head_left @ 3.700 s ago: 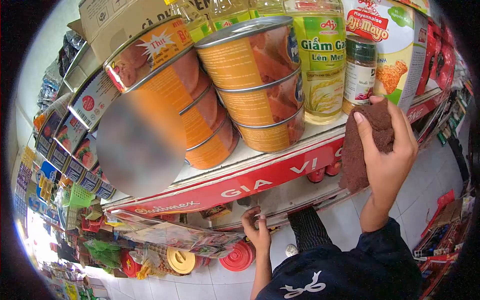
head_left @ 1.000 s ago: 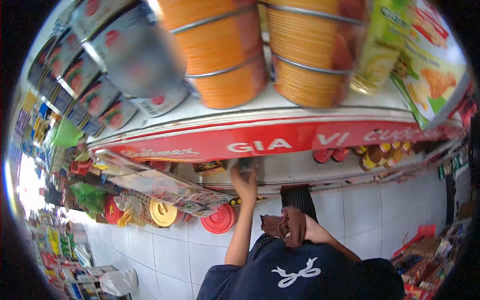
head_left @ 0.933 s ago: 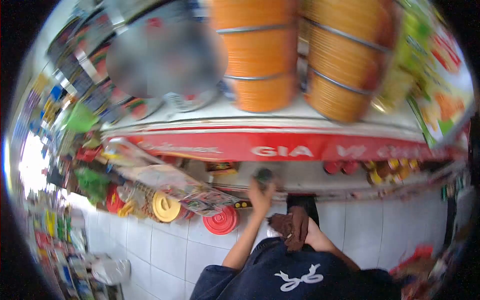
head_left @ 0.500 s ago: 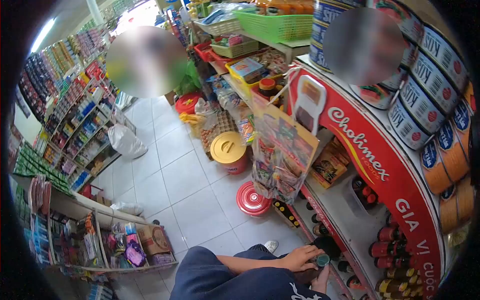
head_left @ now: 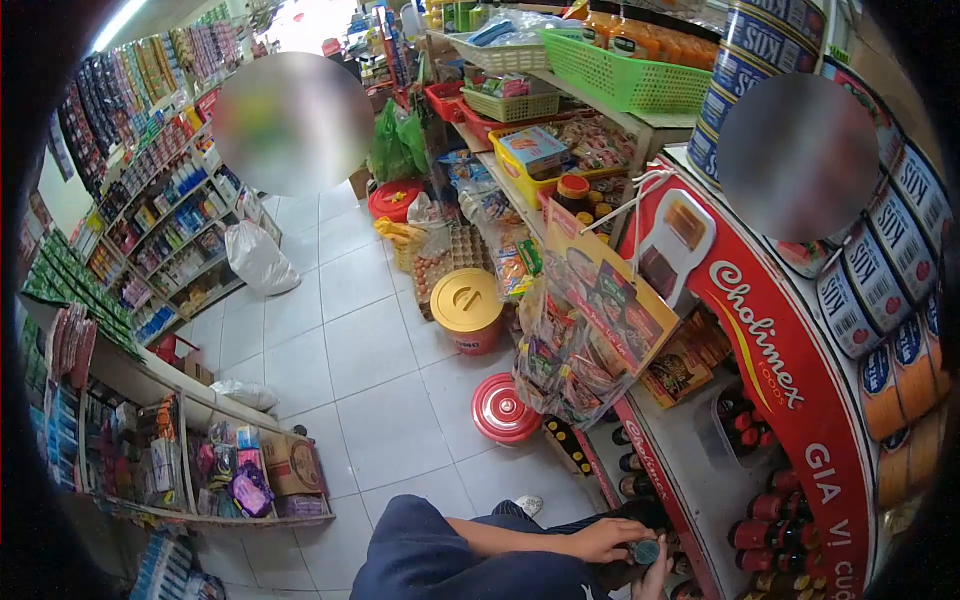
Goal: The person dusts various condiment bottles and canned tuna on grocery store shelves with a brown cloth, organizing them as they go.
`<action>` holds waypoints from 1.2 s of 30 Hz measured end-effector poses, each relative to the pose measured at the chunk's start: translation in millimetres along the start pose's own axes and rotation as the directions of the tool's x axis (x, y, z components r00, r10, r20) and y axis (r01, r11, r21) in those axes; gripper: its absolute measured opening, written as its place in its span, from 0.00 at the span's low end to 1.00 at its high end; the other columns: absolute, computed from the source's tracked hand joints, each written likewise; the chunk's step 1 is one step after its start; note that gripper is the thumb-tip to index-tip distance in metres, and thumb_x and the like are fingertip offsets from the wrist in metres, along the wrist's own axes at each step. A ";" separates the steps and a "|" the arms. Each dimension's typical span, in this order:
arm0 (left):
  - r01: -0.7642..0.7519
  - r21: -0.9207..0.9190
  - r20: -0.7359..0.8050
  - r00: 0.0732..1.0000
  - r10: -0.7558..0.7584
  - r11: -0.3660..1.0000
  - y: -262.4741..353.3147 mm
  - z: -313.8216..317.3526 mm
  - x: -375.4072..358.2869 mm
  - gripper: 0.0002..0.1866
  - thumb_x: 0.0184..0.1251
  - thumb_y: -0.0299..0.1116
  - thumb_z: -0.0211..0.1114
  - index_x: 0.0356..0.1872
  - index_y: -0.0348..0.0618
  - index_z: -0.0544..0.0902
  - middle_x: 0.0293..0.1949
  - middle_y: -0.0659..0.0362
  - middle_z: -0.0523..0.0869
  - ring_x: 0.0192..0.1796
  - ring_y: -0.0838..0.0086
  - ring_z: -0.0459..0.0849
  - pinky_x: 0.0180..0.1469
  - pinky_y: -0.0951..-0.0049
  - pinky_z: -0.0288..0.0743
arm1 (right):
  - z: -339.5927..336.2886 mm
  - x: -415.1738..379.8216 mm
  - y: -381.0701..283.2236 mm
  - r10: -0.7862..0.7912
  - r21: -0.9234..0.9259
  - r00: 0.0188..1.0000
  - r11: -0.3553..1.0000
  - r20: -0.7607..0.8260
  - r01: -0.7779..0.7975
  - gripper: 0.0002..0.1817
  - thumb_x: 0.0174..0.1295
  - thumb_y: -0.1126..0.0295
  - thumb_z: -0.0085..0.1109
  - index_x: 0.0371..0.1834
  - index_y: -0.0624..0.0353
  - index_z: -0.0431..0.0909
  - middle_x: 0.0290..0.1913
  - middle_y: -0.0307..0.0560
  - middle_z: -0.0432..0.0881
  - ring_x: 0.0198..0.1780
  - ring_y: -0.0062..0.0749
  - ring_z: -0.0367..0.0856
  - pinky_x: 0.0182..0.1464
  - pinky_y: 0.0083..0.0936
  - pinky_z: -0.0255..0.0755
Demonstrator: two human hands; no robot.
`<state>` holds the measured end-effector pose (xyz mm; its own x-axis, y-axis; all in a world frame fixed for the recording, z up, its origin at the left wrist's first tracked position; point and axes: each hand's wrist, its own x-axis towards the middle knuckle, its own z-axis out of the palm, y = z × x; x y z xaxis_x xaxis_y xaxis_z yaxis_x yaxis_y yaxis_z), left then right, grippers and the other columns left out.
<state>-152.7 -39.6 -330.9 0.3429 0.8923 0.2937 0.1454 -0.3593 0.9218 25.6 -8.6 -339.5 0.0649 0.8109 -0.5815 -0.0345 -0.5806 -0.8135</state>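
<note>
Low at the front of the red sauce rack, my two hands are together around a bottle with a dark green cap (head_left: 645, 551). My left hand (head_left: 606, 540) reaches in from the left, its fingers bent over the bottle beside the cap. Closed on the near side is my right hand (head_left: 655, 578), partly cut off by the bottom edge. Most of the bottle's body is hidden by the hands. A dark patch shows just beyond my left fingers; I cannot make out what it is. Dark-capped bottles (head_left: 635, 485) stand on the low shelf close by.
The red Cholimex rack (head_left: 745, 300) curves along the right, with cans (head_left: 850, 315) on top. A bag of packets (head_left: 570, 365) hangs from it. A red-lidded tub (head_left: 503, 408) and yellow-lidded bucket (head_left: 466, 303) stand on the tiled floor (head_left: 385, 430). Shelves line the left.
The view has shifted, so the rack and cans sit lower and further right. Both hands stay together at the green-capped bottle, slightly lower in the picture.
</note>
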 end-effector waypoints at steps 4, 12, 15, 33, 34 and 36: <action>0.099 -0.036 0.043 0.994 -0.097 0.994 10.3 -18.5 -1.9 0.29 0.53 0.37 0.62 0.56 0.38 0.66 0.49 0.50 0.74 0.51 0.59 0.73 0.49 0.66 0.67 | 18.9 -12.4 -8.0 0.107 0.055 0.993 0.993 -0.047 -0.104 0.18 0.58 0.60 0.54 0.40 0.66 0.68 0.38 0.47 0.74 0.35 0.29 0.76 0.36 0.26 0.71; 0.294 -0.736 -0.157 0.802 -0.576 0.610 -35.1 8.9 7.6 0.18 0.66 0.38 0.52 0.52 0.37 0.67 0.41 0.57 0.78 0.46 0.75 0.75 0.47 0.77 0.68 | 81.0 -50.1 -30.6 -0.520 -0.250 0.854 0.826 0.008 0.505 0.22 0.63 0.60 0.43 0.53 0.67 0.63 0.52 0.53 0.67 0.53 0.37 0.65 0.56 0.30 0.56; 0.314 -0.666 -0.154 0.830 -0.536 0.677 8.9 -10.8 15.7 0.19 0.67 0.39 0.48 0.54 0.37 0.67 0.45 0.54 0.77 0.50 0.73 0.74 0.51 0.75 0.66 | 89.4 -59.5 -42.8 -0.838 -0.542 0.535 0.401 0.109 0.739 0.27 0.59 0.66 0.47 0.59 0.66 0.55 0.61 0.55 0.57 0.62 0.43 0.56 0.61 0.37 0.49; 0.461 -0.846 0.414 0.885 -0.215 0.267 73.1 -65.0 25.7 0.21 0.61 0.48 0.50 0.42 0.39 0.69 0.26 0.55 0.78 0.22 0.77 0.79 0.18 0.82 0.72 | 54.5 -76.0 -87.3 -0.454 0.458 0.850 0.836 0.268 0.302 0.37 0.47 0.68 0.59 0.62 0.62 0.54 0.50 0.48 0.69 0.49 0.33 0.70 0.52 0.28 0.64; 0.489 -0.837 0.460 0.872 -0.168 0.247 73.6 -69.7 25.2 0.20 0.61 0.48 0.51 0.41 0.39 0.69 0.24 0.54 0.78 0.20 0.76 0.78 0.14 0.82 0.71 | 43.0 -66.9 -73.4 -0.493 0.438 0.826 0.828 0.273 0.350 0.37 0.46 0.66 0.60 0.61 0.63 0.56 0.48 0.47 0.70 0.48 0.32 0.71 0.51 0.27 0.66; 0.517 -0.843 0.497 0.854 -0.151 0.151 63.8 -65.9 22.2 0.23 0.60 0.50 0.51 0.40 0.35 0.70 0.20 0.54 0.78 0.18 0.76 0.78 0.14 0.80 0.73 | 19.0 -44.7 -49.7 -0.569 0.397 0.772 0.802 0.284 0.446 0.36 0.45 0.64 0.63 0.58 0.65 0.60 0.45 0.45 0.73 0.44 0.31 0.74 0.47 0.26 0.69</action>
<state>-196.9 -24.6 -248.9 0.7324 0.6807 -0.0142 -0.5827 0.6375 0.5040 5.5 -14.6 -273.2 -0.2131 0.9770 0.0112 -0.3943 -0.0755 -0.9159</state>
